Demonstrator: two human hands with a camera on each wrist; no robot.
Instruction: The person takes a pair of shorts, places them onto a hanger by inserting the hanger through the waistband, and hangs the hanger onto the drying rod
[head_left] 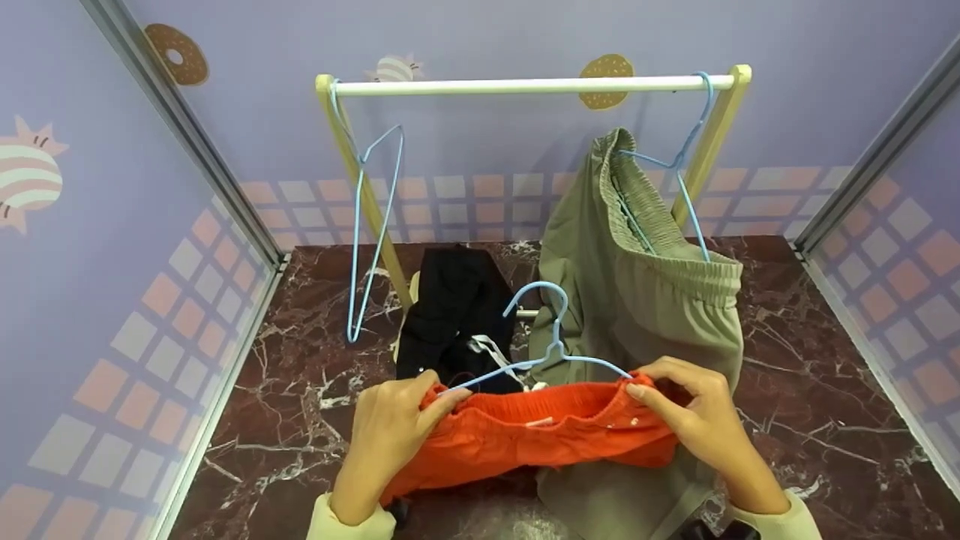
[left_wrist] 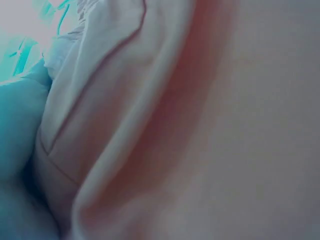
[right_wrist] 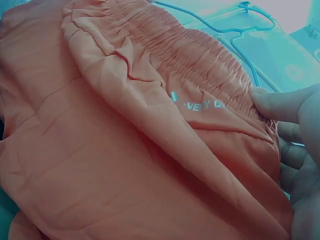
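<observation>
Over the glossy, white-veined desk [head_left: 814, 375], partly in front of crinkle-waisted green trousers [head_left: 637, 315], orange shorts [head_left: 517, 444] with a gathered elastic waist meet a thin, hook-topped blue hanger [head_left: 556, 348], the left hand [head_left: 390, 424] and right hand [head_left: 694, 409] apart, each pinching one waist end.

Orange elastic-waisted garment [head_left: 480, 450], blue hanger [head_left: 556, 349] apparently partly inside its waistband [head_left: 517, 405].

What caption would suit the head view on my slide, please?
Left hand and right hand grip an orange garment, a hanger at its waistband; a green garment hangs on the rack behind.
</observation>
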